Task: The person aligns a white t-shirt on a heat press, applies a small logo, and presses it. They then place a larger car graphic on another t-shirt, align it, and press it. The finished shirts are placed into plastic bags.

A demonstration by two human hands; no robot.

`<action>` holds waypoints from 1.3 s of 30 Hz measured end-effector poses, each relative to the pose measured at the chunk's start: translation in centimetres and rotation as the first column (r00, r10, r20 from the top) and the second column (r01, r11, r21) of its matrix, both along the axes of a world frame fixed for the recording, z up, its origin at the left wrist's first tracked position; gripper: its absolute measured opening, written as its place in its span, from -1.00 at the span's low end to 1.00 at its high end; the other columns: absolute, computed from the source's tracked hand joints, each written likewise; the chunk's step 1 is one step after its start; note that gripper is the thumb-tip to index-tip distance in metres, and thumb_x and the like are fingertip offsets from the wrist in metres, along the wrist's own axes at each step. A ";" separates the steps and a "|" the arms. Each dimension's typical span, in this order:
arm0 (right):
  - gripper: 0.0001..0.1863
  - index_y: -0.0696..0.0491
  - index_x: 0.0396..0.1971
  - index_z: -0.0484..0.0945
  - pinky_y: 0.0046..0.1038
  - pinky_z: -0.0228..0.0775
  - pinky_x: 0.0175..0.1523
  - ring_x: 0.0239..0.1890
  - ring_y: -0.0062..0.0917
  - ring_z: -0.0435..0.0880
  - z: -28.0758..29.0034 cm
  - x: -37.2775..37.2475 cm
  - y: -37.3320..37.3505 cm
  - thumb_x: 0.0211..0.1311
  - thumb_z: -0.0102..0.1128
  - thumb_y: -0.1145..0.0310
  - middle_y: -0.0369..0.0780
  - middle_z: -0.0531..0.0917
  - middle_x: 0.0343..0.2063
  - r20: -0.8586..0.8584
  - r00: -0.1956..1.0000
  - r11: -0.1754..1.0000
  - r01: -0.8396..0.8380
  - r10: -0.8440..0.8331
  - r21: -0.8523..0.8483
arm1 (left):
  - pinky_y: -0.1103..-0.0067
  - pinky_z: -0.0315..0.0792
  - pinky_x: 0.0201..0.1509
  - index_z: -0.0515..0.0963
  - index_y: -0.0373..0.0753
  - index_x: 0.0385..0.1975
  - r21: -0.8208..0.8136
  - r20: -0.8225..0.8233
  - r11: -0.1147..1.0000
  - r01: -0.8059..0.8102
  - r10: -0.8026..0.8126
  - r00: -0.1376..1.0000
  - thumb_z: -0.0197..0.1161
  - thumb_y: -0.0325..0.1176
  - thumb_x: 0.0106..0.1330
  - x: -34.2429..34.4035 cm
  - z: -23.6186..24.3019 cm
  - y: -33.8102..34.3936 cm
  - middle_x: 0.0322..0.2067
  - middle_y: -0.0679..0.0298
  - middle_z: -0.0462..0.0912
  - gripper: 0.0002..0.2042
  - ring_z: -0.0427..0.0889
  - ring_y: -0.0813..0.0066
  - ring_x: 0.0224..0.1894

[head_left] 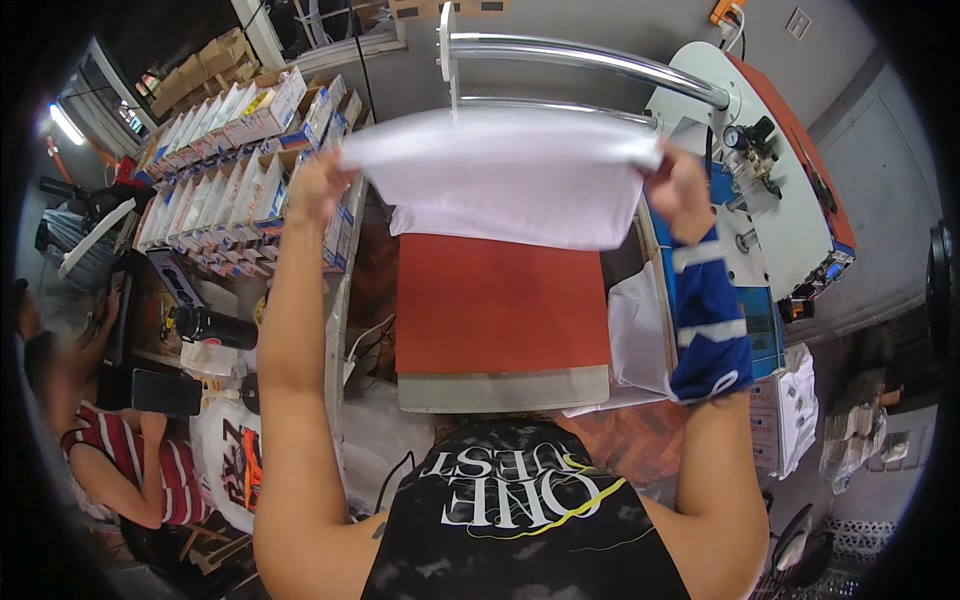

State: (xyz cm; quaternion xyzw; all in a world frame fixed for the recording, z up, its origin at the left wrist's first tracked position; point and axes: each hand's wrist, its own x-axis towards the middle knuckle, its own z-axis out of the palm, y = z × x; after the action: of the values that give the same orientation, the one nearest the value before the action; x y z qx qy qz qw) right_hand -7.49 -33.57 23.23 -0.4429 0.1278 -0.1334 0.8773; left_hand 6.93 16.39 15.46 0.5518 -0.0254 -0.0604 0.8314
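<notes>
A white piece of fabric is stretched between my two hands, above the far part of a flat reddish-orange pad. My left hand pinches its far left corner. At the opposite corner, my right hand grips the cloth, blurred a little. A blue and white sleeve covers my right forearm. The fabric's near edge hangs down over the pad, and its far edge is lifted and smeared by motion. Beneath the pad shows a pale grey base edge.
Chrome bars of a press machine with a gauge arch behind the fabric. Boxes of upright packets fill the left table, near a black bottle. More white cloth hangs right of the pad. A person in striped clothing sits at left.
</notes>
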 end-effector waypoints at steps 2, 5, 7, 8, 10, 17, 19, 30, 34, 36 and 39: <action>-0.77 0.23 -0.03 0.54 -0.05 0.50 0.27 0.03 -0.25 0.66 4.5 1.6 -1.8 0.46 0.08 0.41 -0.06 0.68 -0.09 0.335 0.941 0.998 0.054 -0.047 -0.013 | 0.42 0.55 0.07 0.56 -0.28 -0.07 -0.212 0.158 0.973 -0.091 0.127 0.979 0.37 -0.36 0.38 1.9 6.1 -0.3 -0.12 0.19 0.70 -0.77 0.67 0.37 -0.08; -0.77 0.18 -0.05 0.53 -0.07 0.47 0.30 -0.02 -0.34 0.64 7.9 -1.8 -4.1 0.48 0.16 0.33 -0.15 0.63 -0.13 0.456 0.884 0.966 0.197 -0.103 -0.164 | 0.45 0.51 0.06 0.53 -0.26 -0.06 -0.288 0.221 0.958 0.004 0.062 0.973 0.40 -0.39 0.35 -0.6 10.6 0.1 -0.13 0.21 0.68 -0.75 0.64 0.40 -0.07; -0.74 0.19 -0.04 0.52 -0.23 0.51 0.20 -0.04 -0.42 0.63 6.6 -6.1 -4.9 0.51 0.12 0.28 -0.18 0.62 -0.12 0.404 0.908 0.905 0.261 -0.112 -0.336 | 0.45 0.49 0.06 0.51 -0.24 -0.05 -0.257 0.251 0.966 0.034 0.033 0.967 0.39 -0.40 0.35 -5.0 10.0 -0.2 -0.12 0.22 0.66 -0.74 0.63 0.41 -0.07; -0.74 0.18 -0.05 0.52 -0.32 0.51 0.11 -0.08 -0.47 0.62 5.0 -8.5 -5.1 0.52 0.11 0.27 -0.21 0.62 -0.15 0.309 0.928 0.840 0.331 -0.208 -0.429 | 0.45 0.49 0.06 0.50 -0.22 -0.04 -0.222 0.339 0.969 0.104 -0.023 0.941 0.39 -0.41 0.34 -7.8 8.9 0.0 -0.11 0.23 0.65 -0.73 0.63 0.42 -0.07; -0.76 0.17 -0.08 0.53 -0.46 0.49 -0.04 -0.17 -0.56 0.60 0.6 -13.6 -4.9 0.52 0.11 0.29 -0.25 0.62 -0.20 0.167 0.933 0.714 0.351 -0.318 -0.606 | 0.60 0.46 -0.05 0.47 -0.20 0.05 -0.060 0.245 0.998 -0.021 0.035 0.969 0.31 -0.50 0.30 -13.7 5.8 0.2 -0.17 0.36 0.55 -0.67 0.57 0.56 -0.12; -0.65 0.17 -0.06 0.58 -0.33 0.51 -0.03 -0.20 -0.27 0.66 -15.4 -26.0 2.0 0.20 0.38 0.36 -0.06 0.66 -0.25 -0.287 0.755 0.015 -0.346 -0.590 -0.938 | 0.40 0.60 -0.10 0.60 -0.36 0.00 0.824 -0.283 0.379 0.422 -0.369 0.885 0.45 -0.41 0.16 -25.2 -6.8 1.8 -0.18 0.10 0.71 -0.60 0.71 0.28 -0.23; -0.66 0.17 -0.11 0.61 -0.24 0.51 0.03 -0.12 -0.15 0.68 -17.9 -24.0 2.7 0.16 0.39 0.34 -0.02 0.68 -0.18 -0.083 0.903 -0.137 -0.153 -0.421 -0.979 | 0.34 0.57 0.02 0.64 -0.36 -0.02 0.923 -0.080 0.355 0.150 -0.202 0.976 0.42 -0.39 0.18 -22.2 -9.3 0.9 -0.12 -0.02 0.72 -0.64 0.72 0.09 -0.08; -0.62 0.15 -0.21 0.68 -0.30 0.50 -0.18 -0.28 -0.39 0.69 -26.6 17.1 -8.0 0.41 0.21 0.07 -0.14 0.72 -0.37 -0.512 0.849 0.807 -0.209 -0.131 -0.552 | 0.57 0.44 -0.41 0.52 -0.38 0.07 0.756 -0.192 0.655 -0.011 0.238 0.952 0.44 -0.26 0.26 11.2 -14.0 -9.9 -0.20 0.26 0.69 -0.54 0.60 0.52 -0.39; -0.58 0.16 -0.59 0.63 -0.34 0.27 -0.60 -0.61 -0.48 0.57 -27.0 19.3 -10.2 0.36 0.29 0.13 -0.19 0.63 -0.60 -0.638 0.770 0.748 -0.409 -0.026 -0.523 | 0.61 0.45 -0.31 0.64 -0.32 -0.10 0.606 -0.039 0.785 0.126 -0.129 0.991 0.41 -0.42 0.21 13.2 -12.8 -8.0 -0.30 0.34 0.70 -0.73 0.59 0.60 -0.38; -0.64 0.18 -0.49 0.69 -0.34 0.42 -0.46 -0.52 -0.42 0.65 -26.2 19.3 -10.8 0.28 0.37 0.15 -0.14 0.68 -0.56 -0.543 0.839 0.618 -0.413 -0.028 -0.669 | 0.64 0.45 -0.30 0.75 -0.30 -0.28 0.870 -0.006 0.476 0.126 -0.245 0.970 0.35 -0.52 0.21 14.1 -11.7 -7.5 -0.44 0.36 0.71 -0.88 0.59 0.66 -0.41; -0.64 0.15 -0.40 0.74 -0.30 0.52 -0.33 -0.46 -0.32 0.73 -24.1 20.6 -10.9 0.25 0.36 0.09 -0.10 0.75 -0.50 -0.260 0.902 0.208 -0.197 -0.345 -0.958 | 0.66 0.47 -0.32 0.76 -0.34 -0.28 0.902 0.140 0.432 -0.030 -0.225 0.964 0.34 -0.52 0.21 15.9 -11.0 -9.2 -0.46 0.32 0.72 -0.87 0.61 0.64 -0.44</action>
State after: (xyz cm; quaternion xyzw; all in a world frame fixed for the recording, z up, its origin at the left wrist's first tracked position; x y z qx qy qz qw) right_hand 13.14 -44.50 -0.92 -0.9035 0.2233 -0.1276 0.3430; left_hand 22.82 7.21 4.50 0.9084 -0.1215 -0.0462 0.3973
